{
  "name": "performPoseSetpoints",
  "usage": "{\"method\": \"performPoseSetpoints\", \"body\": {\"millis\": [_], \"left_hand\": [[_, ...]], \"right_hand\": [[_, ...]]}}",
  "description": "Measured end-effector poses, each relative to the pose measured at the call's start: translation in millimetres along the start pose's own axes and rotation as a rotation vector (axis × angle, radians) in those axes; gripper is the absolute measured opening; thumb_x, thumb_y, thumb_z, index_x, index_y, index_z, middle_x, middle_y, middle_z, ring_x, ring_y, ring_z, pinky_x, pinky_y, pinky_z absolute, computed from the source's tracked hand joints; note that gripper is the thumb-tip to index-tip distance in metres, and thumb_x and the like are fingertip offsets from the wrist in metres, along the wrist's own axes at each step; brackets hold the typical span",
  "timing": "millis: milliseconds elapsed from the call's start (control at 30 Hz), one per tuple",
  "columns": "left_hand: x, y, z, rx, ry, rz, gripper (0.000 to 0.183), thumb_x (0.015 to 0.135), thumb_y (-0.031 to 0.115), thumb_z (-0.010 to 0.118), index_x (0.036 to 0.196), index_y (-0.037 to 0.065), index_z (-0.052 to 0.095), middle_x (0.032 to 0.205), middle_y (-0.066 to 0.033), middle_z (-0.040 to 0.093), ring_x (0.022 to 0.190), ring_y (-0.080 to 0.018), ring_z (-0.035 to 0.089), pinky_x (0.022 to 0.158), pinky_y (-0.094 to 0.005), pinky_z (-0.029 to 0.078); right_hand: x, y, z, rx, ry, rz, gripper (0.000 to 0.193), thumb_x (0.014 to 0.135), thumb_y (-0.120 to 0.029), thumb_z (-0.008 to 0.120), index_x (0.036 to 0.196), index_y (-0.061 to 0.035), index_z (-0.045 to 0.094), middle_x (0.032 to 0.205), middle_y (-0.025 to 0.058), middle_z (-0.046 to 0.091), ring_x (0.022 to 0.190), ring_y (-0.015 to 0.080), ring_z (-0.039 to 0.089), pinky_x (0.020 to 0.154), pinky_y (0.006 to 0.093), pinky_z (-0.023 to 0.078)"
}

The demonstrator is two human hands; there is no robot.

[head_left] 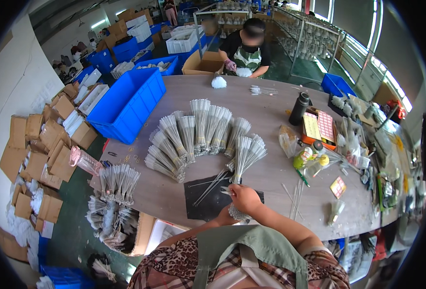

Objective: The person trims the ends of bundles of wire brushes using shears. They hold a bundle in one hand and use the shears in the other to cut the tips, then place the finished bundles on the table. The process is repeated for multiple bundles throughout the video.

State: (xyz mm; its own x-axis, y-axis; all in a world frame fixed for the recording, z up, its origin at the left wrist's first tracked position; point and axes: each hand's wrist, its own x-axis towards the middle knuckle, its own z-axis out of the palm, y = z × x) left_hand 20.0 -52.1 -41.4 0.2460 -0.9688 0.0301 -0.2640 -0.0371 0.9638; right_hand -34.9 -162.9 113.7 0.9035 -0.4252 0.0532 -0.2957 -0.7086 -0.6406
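Observation:
Close to my body, over the near edge of the table, my left hand is closed round a bundle of wire brushes, its grey-white looped ends showing. Just above it my right hand is a fist; short pale ends poke out on its left side, too small to name. Under both hands lies a black mat. Several loose wire brushes rest on it, left of my right hand. Beyond stand bundles of wire brushes in an arc, the nearest bundle right past my fist.
A blue crate stands at the left table edge, above cartons. More brush bundles and a pink bottle are at left. On the right are a black flask, small bottles and loose wires. A co-worker sits opposite.

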Motion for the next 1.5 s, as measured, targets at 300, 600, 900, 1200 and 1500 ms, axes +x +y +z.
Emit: {"method": "performPoseSetpoints", "body": {"millis": [300,600,900,1200,1500], "left_hand": [[-5.1,22.8,-15.9,0.264,-0.009,0.086,0.05,0.072,0.018,0.071,0.115,0.005,0.049,0.113,-0.0094,0.055,0.104,-0.021,0.053,0.095,-0.032,0.039],[4.9,21.5,-12.2,0.254,-0.082,0.133,0.038,0.077,0.024,0.063,0.11,0.008,0.055,0.111,-0.0093,0.056,0.107,-0.0236,0.05,0.096,-0.0333,0.038],[10.0,54.4,-18.1,-0.149,-0.177,-0.033,0.038,0.081,0.019,0.059,0.116,0.007,0.05,0.115,-0.0073,0.056,0.109,-0.0216,0.05,0.1,-0.0319,0.034],[-0.8,20.9,-10.9,0.042,-0.105,0.013,0.042,0.078,0.022,0.063,0.115,0.008,0.051,0.116,-0.0073,0.055,0.108,-0.0225,0.05,0.101,-0.0321,0.033],[4.7,25.0,-14.6,0.201,-0.149,0.103,0.035,0.083,0.019,0.056,0.116,0.007,0.051,0.116,-0.0081,0.056,0.11,-0.0212,0.05,0.101,-0.0315,0.034]], "right_hand": [[-14.5,-62.4,-262.9,0.764,0.649,-0.398,0.024,0.086,-0.006,0.041,0.103,-0.0035,0.057,0.081,0.0008,0.055,0.066,0.0097,0.047,0.062,0.0234,0.042],[-126.6,6.5,-164.9,0.629,0.611,-0.019,0.024,0.086,-0.008,0.042,0.104,-0.0034,0.057,0.08,0.0007,0.054,0.066,0.0096,0.047,0.062,0.0233,0.042],[-113.3,-2.6,-82.6,0.503,0.297,0.149,0.025,0.086,-0.011,0.042,0.105,-0.0034,0.056,0.08,0.0006,0.053,0.066,0.0096,0.047,0.062,0.0232,0.041],[-115.5,-3.0,-77.6,0.476,0.262,0.166,0.025,0.086,-0.013,0.043,0.106,-0.0033,0.055,0.079,0.0005,0.053,0.066,0.0095,0.046,0.061,0.0231,0.041],[-118.8,2.8,-74.5,0.465,0.253,0.199,0.027,0.086,-0.015,0.044,0.107,-0.0032,0.055,0.079,0.0004,0.052,0.066,0.0094,0.046,0.061,0.023,0.04]]}}
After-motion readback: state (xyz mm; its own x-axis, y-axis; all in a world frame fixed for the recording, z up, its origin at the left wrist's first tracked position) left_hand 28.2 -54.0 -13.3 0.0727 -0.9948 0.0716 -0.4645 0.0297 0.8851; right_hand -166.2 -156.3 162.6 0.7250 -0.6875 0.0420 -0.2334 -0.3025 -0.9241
